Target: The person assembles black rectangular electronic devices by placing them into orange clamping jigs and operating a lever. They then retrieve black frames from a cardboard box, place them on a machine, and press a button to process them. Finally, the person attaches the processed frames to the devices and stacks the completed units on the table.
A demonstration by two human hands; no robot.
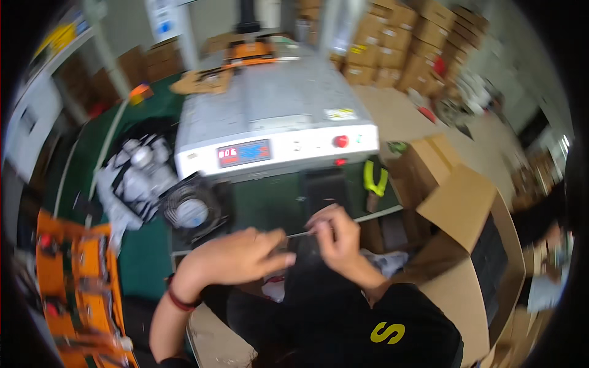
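Note:
My left hand (242,254) hovers in front of my body, its fingers stretched forward with thumb and fingertips apart. Nothing clear shows in it, though motion blurs the tips. To its right, my right hand (337,236) has its thumb and fingers drawn together in a pinch; whatever may be between them is too small and blurred to name. A black fan (190,211) with a round pale hub lies on the green bench top, beyond my left wrist. Just past my right hand is a dark flat piece (325,190). Pliers with yellow-green handles (375,178) lie to its right.
A grey machine (276,98) with a lit display and red button stands across the bench. Clear bags with white and black parts (141,172) sit at left, near an orange rack (89,276). An open carton (460,214) stands at right; stacked boxes (392,43) lie beyond.

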